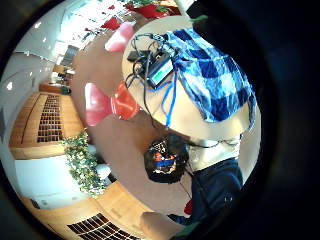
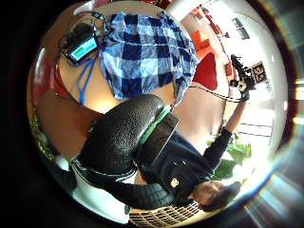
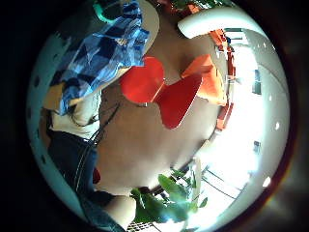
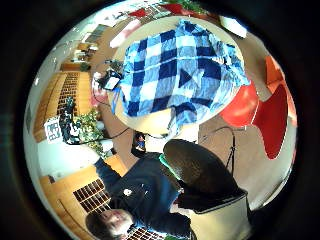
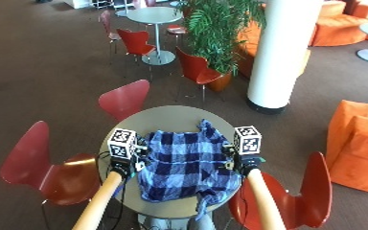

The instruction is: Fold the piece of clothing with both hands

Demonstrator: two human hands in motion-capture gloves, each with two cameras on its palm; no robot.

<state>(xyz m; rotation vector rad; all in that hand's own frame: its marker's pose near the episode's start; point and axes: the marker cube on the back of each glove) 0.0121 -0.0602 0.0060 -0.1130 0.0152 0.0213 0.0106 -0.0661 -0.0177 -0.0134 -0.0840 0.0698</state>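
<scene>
The blue-and-white checked shirt (image 5: pixel 187 165) lay spread, rumpled and unfolded, across the round counter (image 5: pixel 165 116), one corner hanging over the near edge. The left hand (image 5: pixel 122 167) and right hand (image 5: pixel 247 163) hovered at its sides; finger positions could not be told. All folding seemingly remained.

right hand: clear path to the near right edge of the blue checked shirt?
Probably yes. The right hand is raised beside the right edge of the blue checked shirt, which lies spread on the round table, and nothing shows between them. Its fingers are not visible.
</scene>
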